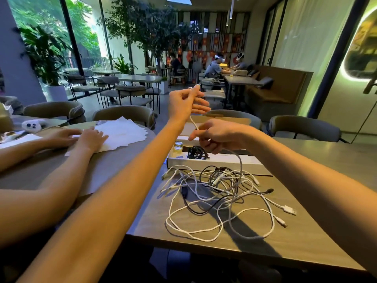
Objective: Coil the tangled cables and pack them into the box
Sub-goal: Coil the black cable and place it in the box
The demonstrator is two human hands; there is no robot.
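Head view: near frame centre the left hand (186, 102) pinches what seems to be the plug end of a white cable (194, 122). The right hand (219, 137), just below and right of it, curls round the same cable. The span between them runs steeply, then drops from the right hand to the tangle (220, 193) at lower centre, in front of the box (214, 164).
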